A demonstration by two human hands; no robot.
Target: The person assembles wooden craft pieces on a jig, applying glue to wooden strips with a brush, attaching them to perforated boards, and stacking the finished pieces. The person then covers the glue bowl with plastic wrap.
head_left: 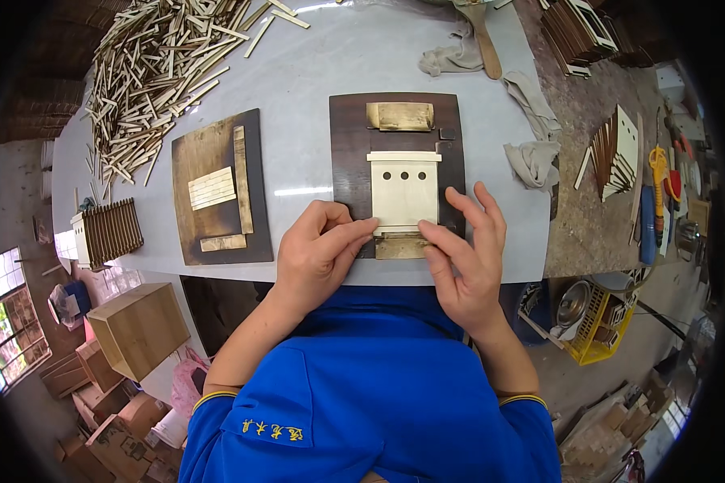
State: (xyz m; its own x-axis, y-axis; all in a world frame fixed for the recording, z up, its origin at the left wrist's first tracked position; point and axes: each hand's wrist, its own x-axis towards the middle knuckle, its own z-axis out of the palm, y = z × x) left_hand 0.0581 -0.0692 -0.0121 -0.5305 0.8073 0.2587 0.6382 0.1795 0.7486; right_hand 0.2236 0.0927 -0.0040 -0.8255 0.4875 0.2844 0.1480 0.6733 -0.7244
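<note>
The left hand (318, 253) is curled, its thumb and forefinger pinched on the lower left edge of a pale wooden panel (404, 193). The right hand (463, 249) is looser: its forefinger and thumb press the panel's lower right edge, while the other fingers spread out over the dark board (346, 137) beneath. The panel has three small round holes near its top and lies flat in the middle of that dark board, between a brass-coloured block (400, 117) above and a smaller tan block (400, 248) just below, which the fingertips partly cover.

To the left, on the same white table (314, 64), lies a second dark board (217, 189) bearing light wood strips. Beyond it is a large heap of wooden sticks (157, 72). A slatted wooden piece (109, 233) sits at the table's left edge. Grey rags (532, 129) and a wooden handle (485, 44) lie to the right, near the board. Nothing lies between the hands and the panel.
</note>
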